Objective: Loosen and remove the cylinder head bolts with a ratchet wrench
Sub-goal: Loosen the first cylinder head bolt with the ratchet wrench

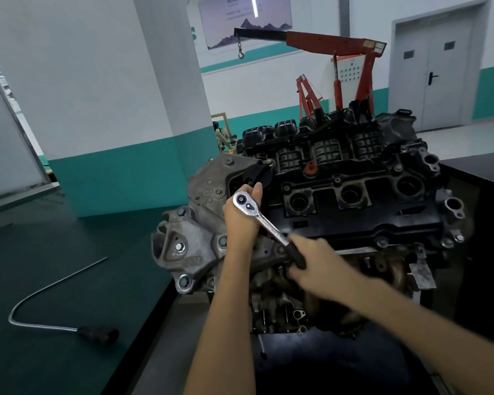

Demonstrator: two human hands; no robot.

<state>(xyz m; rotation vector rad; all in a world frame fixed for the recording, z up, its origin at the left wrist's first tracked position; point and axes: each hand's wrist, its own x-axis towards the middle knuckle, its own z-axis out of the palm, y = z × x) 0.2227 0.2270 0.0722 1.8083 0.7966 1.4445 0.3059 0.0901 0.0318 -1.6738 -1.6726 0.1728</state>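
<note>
In the head view, the ratchet wrench (pixel 264 220) slants across the left end of the engine (pixel 354 195), its chrome head at the near-left corner of the black top cover (pixel 362 223). The left hand (pixel 240 220) cups that head, thumb upright beside it and fingers curled underneath. The right hand (pixel 318 262), blurred, wraps its fingers round the black grip. The bolt under the head is hidden. A bent metal rod (pixel 54 283) lies on the dark green surface (pixel 69 352) well left of the engine. A red hoist (pixel 340 45) stands behind.
</note>
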